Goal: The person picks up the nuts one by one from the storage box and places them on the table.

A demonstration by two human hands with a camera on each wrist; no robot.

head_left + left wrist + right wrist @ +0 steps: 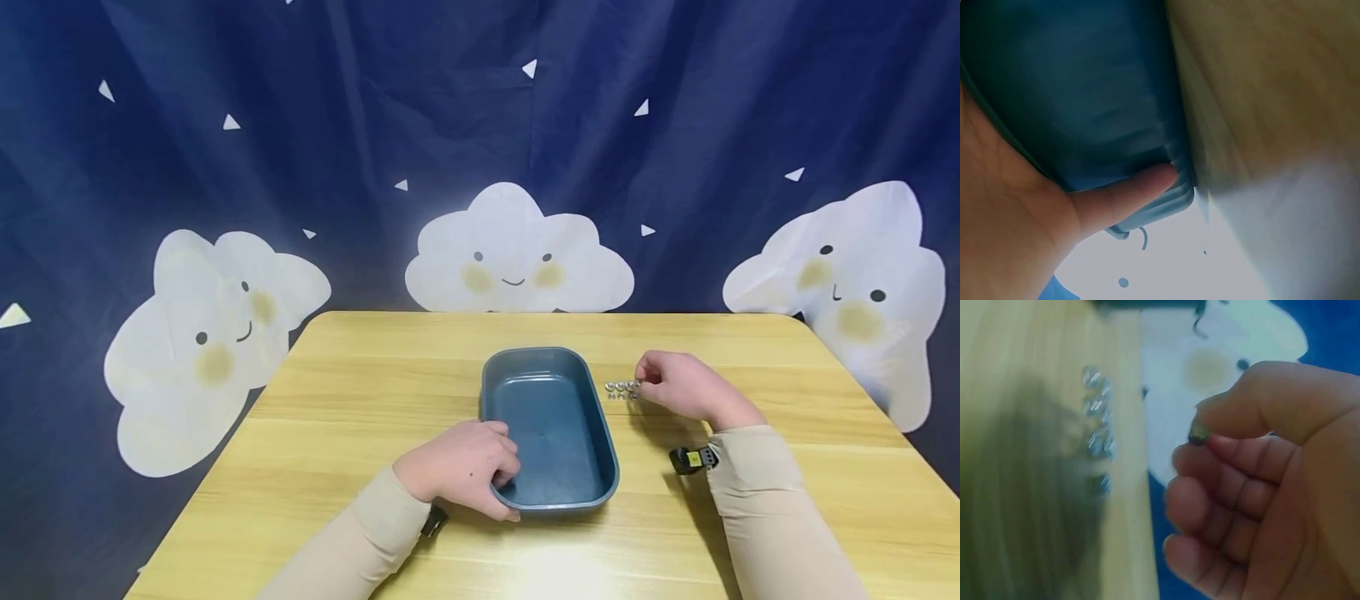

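Observation:
A dark blue plastic bin (pixel 555 433) stands on the table with its open side up. My left hand (pixel 465 465) grips its near left corner, fingers over the rim and the thumb along the outer wall, as the left wrist view shows. To the right of the bin, my right hand (pixel 686 387) pinches a small metal piece (pixel 1198 435) between thumb and forefinger, its exact kind blurred. Beside that hand, several small shiny metal pieces (pixel 621 387) stand in two short rows on the tabletop.
The light wood table (pixel 360 392) reaches back to a dark blue curtain (pixel 465 108) printed with white clouds. Each wrist wears a small black camera, the right one (pixel 692 460) hanging below the sleeve cuff.

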